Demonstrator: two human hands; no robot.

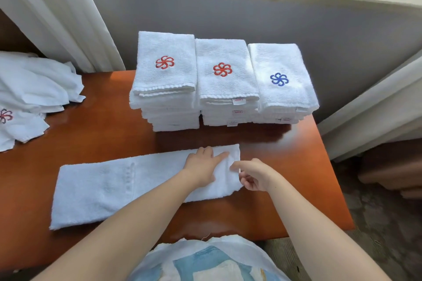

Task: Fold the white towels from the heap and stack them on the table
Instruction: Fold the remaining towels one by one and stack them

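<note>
towel [102, 189]: long folded strip, flat on the near bench [102, 125], running left to right.
left grip [201, 166]: fingers straight, pressing flat on the towel's right part.
right grip [253, 174]: pinches the towel's right edge, index finger on top.
stacks [222, 84]: three folded piles, far side, touching side by side.
heap [34, 82]: unfolded towels, far left.

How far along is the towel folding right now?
Done: three stacks of folded towels stand at the back of the table. In hand: a towel strip folded lengthwise lies in front; the left hand presses its right end, the right hand pinches that edge. Left: a heap of unfolded towels on the left.
</note>
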